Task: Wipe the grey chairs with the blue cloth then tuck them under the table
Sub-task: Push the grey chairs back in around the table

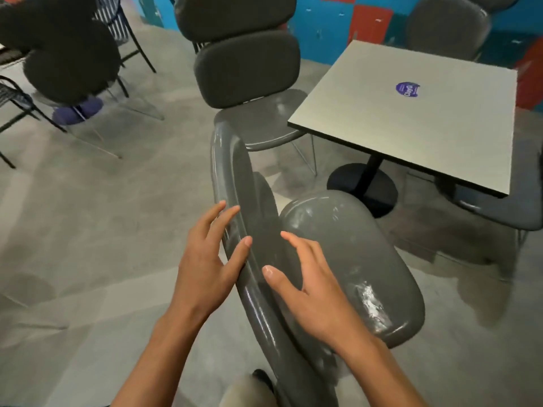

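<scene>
Hands spread open, our left hand point(205, 257) and right hand point(311, 289) flank the near grey chair's backrest point(235, 183) at lower centre, holding nothing. We see no blue cloth. Shoving now could knock its seat point(352, 259) against the table point(411, 113) pedestal point(364, 183).

A café-like eating area: square pedestal table point(411, 118), grey chairs point(246, 71), colourful wall point(367, 22).

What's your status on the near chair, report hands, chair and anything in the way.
Left hand and right hand open, on the near grey chair's backrest. No cloth in view. Seat not under the table. Table's base just ahead.
</scene>
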Tool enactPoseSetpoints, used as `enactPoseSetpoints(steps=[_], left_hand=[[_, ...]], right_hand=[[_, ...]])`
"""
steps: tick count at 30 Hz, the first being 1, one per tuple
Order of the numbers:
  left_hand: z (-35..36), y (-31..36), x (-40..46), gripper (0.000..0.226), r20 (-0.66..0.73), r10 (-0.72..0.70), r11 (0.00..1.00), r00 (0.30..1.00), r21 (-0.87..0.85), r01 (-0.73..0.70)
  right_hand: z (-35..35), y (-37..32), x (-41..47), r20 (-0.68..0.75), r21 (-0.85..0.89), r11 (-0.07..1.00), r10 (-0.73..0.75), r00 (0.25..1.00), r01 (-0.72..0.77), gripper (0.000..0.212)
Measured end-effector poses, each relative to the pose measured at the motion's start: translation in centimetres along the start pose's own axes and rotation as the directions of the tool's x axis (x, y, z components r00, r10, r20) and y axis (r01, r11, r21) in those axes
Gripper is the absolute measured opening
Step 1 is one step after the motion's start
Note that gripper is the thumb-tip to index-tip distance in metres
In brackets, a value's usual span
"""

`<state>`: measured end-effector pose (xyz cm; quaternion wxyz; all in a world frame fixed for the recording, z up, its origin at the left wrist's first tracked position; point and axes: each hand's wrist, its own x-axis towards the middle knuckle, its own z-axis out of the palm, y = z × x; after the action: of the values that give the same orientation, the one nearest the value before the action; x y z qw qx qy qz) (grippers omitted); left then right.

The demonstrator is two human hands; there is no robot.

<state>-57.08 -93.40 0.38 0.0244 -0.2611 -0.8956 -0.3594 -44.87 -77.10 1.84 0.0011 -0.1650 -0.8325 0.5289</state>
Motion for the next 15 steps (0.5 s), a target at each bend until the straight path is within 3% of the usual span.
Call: enactPoseSetpoints(steps=[7,15], left_hand=[[1.0,-2.9,4.6,0.051,0.073,0.175,0.982,0.982,-0.078,-0.169],[0.2,-7.9,11.5,0.051,0.183,0.383,0.924,0.905,-0.091,-0.372]], right_hand=[[1.0,-1.5,-0.6,-0.047,-0.068,0.991,0.114,0.992,-0.117,0.069],[6.2,-4.9,-0.6,-0.276,-0.048,0.943,0.305,0.911,-0.330,0.073]])
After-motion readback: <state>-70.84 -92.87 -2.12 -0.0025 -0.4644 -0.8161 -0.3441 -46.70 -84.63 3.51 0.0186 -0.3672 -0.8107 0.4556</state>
